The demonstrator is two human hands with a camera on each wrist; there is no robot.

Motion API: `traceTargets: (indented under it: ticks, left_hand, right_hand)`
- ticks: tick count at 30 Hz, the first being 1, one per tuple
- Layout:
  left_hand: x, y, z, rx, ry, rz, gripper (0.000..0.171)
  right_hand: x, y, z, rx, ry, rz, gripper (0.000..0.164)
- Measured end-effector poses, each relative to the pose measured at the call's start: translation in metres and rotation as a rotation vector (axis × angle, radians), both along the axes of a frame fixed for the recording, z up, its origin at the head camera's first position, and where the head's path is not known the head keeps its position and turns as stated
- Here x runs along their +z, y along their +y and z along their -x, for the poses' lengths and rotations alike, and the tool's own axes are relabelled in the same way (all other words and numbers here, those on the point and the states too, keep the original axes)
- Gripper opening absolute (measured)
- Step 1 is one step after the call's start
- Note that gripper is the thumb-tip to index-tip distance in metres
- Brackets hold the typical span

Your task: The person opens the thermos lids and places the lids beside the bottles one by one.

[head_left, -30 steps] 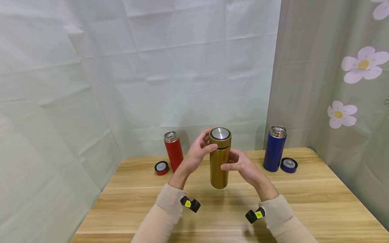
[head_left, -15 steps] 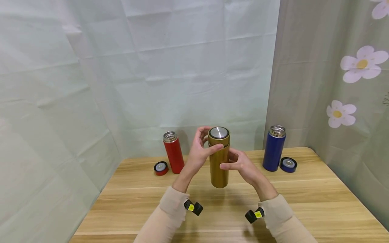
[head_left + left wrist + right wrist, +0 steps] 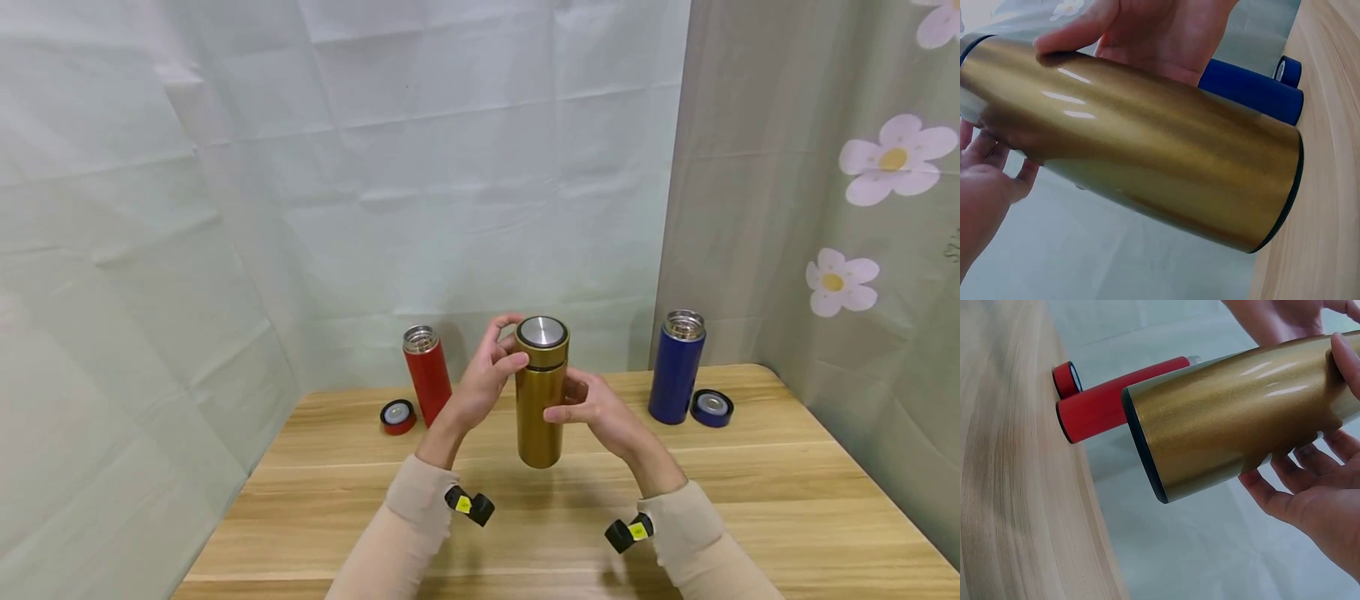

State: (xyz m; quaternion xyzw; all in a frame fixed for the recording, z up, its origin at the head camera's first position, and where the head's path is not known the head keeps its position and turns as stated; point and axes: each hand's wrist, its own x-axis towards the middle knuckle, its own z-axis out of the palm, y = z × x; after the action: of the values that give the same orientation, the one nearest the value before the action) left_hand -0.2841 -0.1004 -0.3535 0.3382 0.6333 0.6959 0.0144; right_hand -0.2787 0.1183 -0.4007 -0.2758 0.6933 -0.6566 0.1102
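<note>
A gold thermos flask (image 3: 539,421) with a steel-topped gold lid (image 3: 543,351) is held upright over the wooden table. My right hand (image 3: 600,408) grips its body from the right, thumb across the front and fingers curled behind. From the other side, my left hand (image 3: 480,379) holds the lid, its thumb at the lid's lower left edge. Its fingers bend round the back, partly hidden. In the left wrist view the flask body (image 3: 1166,147) spans the picture, the left fingers (image 3: 994,159) below its top end. The right wrist view shows the flask's black base rim (image 3: 1141,447).
Behind on the left stand an open red flask (image 3: 429,379) and its upturned lid (image 3: 398,416). An open blue flask (image 3: 677,371) and its upturned lid (image 3: 712,407) are at the back right. The table (image 3: 330,500) meets a pale curtain (image 3: 480,208) behind.
Over the last half second my left hand has turned about the lid, its thumb sliding from the front back to the left edge. The right hand and flask stay nearly still.
</note>
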Motion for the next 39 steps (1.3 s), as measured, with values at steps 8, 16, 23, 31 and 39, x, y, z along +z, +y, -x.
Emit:
traceTargets:
  ticks: [8, 16, 23, 31, 39]
  left_hand:
    - [-0.0018, 0.0040, -0.0011, 0.048, 0.019, -0.045, 0.081]
    - [0.0009, 0.0068, -0.0034, 0.099, 0.043, -0.022, 0.084]
    - [0.0034, 0.0082, -0.0060, 0.112, 0.034, -0.049, 0.090]
    - [0.0015, 0.0082, -0.0056, 0.105, 0.036, -0.042, 0.087]
    - [0.0029, 0.0087, -0.0059, 0.125, 0.042, -0.030, 0.088]
  right_hand:
    - [-0.0009, -0.0002, 0.0006, -0.004, 0.000, 0.003, 0.063]
    - [-0.0015, -0.0006, 0.0004, -0.015, 0.005, -0.008, 0.064]
    - [-0.0030, -0.0009, 0.0014, -0.013, 0.008, -0.001, 0.064]
    - [-0.0025, -0.0004, 0.0014, -0.012, 0.024, 0.002, 0.063]
    - [-0.0025, -0.0007, 0.0023, -0.009, 0.028, 0.002, 0.063]
